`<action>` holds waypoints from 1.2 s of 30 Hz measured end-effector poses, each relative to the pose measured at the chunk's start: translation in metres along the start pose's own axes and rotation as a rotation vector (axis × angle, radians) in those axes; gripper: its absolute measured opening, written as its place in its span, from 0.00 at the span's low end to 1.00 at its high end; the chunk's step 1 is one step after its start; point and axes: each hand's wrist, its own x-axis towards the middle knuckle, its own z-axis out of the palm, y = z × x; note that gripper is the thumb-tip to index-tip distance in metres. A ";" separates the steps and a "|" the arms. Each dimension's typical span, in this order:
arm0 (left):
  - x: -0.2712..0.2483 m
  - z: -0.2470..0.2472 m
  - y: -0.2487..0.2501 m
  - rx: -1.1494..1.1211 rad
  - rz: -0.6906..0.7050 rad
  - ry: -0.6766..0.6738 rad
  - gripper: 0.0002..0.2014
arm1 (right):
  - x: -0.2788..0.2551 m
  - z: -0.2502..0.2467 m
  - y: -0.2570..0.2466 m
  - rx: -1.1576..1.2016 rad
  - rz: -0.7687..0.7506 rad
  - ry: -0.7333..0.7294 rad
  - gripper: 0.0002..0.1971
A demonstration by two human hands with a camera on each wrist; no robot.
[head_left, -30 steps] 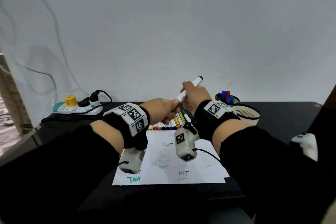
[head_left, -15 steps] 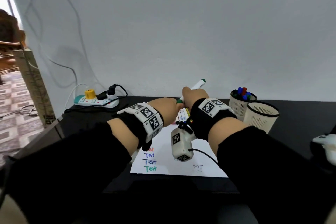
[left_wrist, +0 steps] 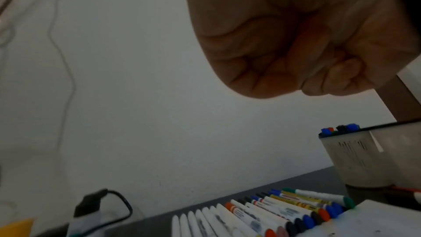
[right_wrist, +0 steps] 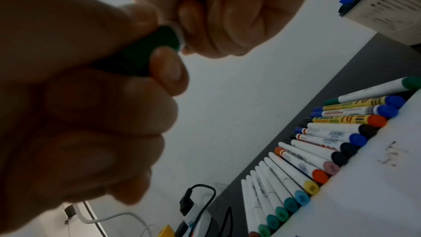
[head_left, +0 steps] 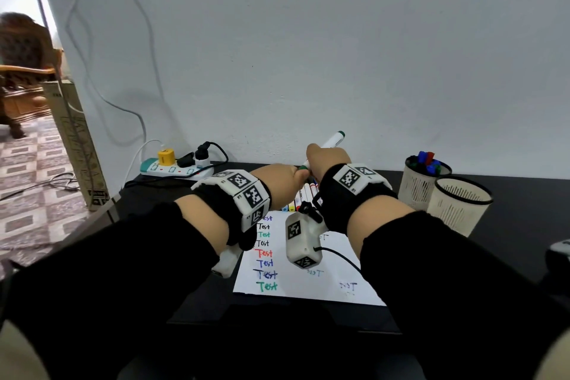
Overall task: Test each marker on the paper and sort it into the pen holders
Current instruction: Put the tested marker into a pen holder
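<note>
My right hand grips a white marker whose green tail points up and to the right. My left hand holds the marker's green cap against the barrel's lower end. The right wrist view shows the left hand's fingers curled round the cap, which meets the right hand. I cannot tell if the cap is fully seated. Below the hands lies the paper with coloured "Test" lines. A row of capped markers lies along its far edge.
Two pale mesh pen holders stand at the right: the far one holds several markers, and nothing shows in the near one. A power strip with plugs sits at the back left. The wall rises just behind the black table.
The hands have closed together. The bare barrel seen between them a second ago is gone, and the green cap now lies against my right hand. The head view has swung left.
</note>
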 end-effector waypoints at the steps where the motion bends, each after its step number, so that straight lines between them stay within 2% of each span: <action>1: 0.000 -0.001 -0.001 0.013 -0.006 0.012 0.23 | 0.001 0.001 -0.001 -0.008 -0.002 -0.003 0.14; 4: -0.001 -0.007 -0.004 -0.026 -0.029 0.010 0.23 | 0.004 0.007 -0.004 0.026 -0.021 -0.048 0.13; 8: -0.005 -0.010 -0.016 -0.259 -0.031 -0.063 0.21 | 0.005 0.014 -0.002 0.095 -0.063 -0.100 0.12; 13: -0.009 -0.012 -0.017 -0.062 -0.055 -0.004 0.19 | 0.009 0.023 -0.007 0.047 -0.010 -0.080 0.14; 15: -0.006 -0.012 -0.022 -0.012 -0.062 0.015 0.21 | 0.011 0.027 -0.011 0.005 0.006 -0.081 0.13; 17: -0.003 -0.013 -0.027 -0.106 -0.066 -0.004 0.22 | 0.012 0.033 -0.014 0.003 0.001 -0.093 0.12; 19: -0.002 -0.014 -0.035 -0.351 -0.057 -0.063 0.21 | 0.019 0.031 -0.013 0.058 -0.022 -0.101 0.13; 21: -0.008 -0.015 -0.047 -0.551 -0.040 -0.107 0.21 | 0.031 0.013 -0.004 0.132 -0.014 -0.110 0.14; 22: -0.011 -0.016 -0.054 -0.565 -0.048 -0.114 0.21 | 0.036 0.001 0.001 0.168 0.015 -0.102 0.14; 25: -0.014 -0.018 -0.072 -0.362 -0.120 -0.045 0.20 | 0.049 -0.017 0.014 0.193 0.069 -0.024 0.14; 28: -0.007 -0.015 -0.072 -0.163 -0.142 -0.002 0.18 | 0.056 -0.002 0.021 0.160 0.055 -0.029 0.16; 31: 0.003 -0.005 -0.067 -0.210 -0.132 -0.012 0.15 | 0.060 0.013 0.028 0.205 0.082 -0.076 0.22; 36: 0.018 0.016 -0.073 -0.287 -0.171 0.088 0.14 | 0.071 0.023 0.053 0.275 0.158 -0.125 0.15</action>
